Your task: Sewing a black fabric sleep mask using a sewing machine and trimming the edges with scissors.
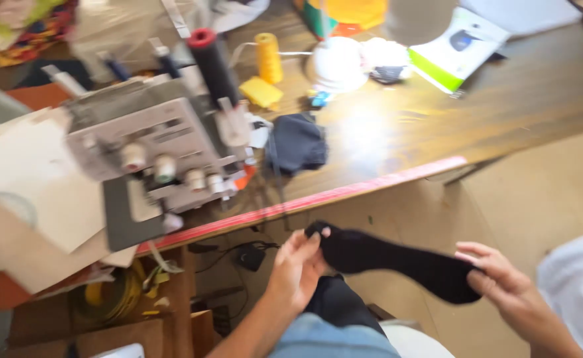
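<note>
A long, soft strip of black knit fabric (pixel 397 262) stretches taut below the table edge, pinched at one end by the left hand (pixel 298 265) and at the other by the right hand (pixel 503 282); beyond, a worn wooden table (pixel 437 126) bears a boxy grey metal sewing machine (pixel 152 156) and a yellow thread cone (pixel 269 58).

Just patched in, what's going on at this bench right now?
A person seated at a wooden table holds a strip of black fabric stretched between both hands, below the table's edge. The left hand pinches one end and the right hand pinches the other. On the table sits a grey sewing machine with a dark thread cone on top. A yellow thread spool and a folded dark cloth lie beside it. The picture is somewhat blurred.
</note>
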